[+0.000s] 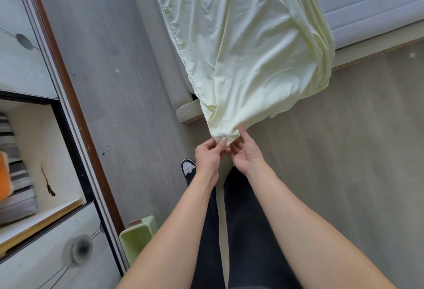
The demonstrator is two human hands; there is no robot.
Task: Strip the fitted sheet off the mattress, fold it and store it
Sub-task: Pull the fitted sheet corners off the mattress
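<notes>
Fingers of both hands, left hand (pixel 207 158) and right hand (pixel 246 152), pinch one gathered corner of the pale fitted sheet (pixel 247 43), which trails far across the mattress (pixel 371 1). Stripping looks mostly done; folding and storing, perhaps in the open wardrobe (pixel 46 151) left, remain.

Grey wood-grain floor (pixel 119 82) throughout. Wardrobe (pixel 57 96) along its left edge, brown-trimmed, one compartment open. Inside the wardrobe: stacked striped textiles (pixel 16 174) and an orange item (pixel 3 174), blurred. Pale green bin (pixel 137 238) just beside the wardrobe's near end. White scraps (pixel 108 148) on floor near wardrobe.
</notes>
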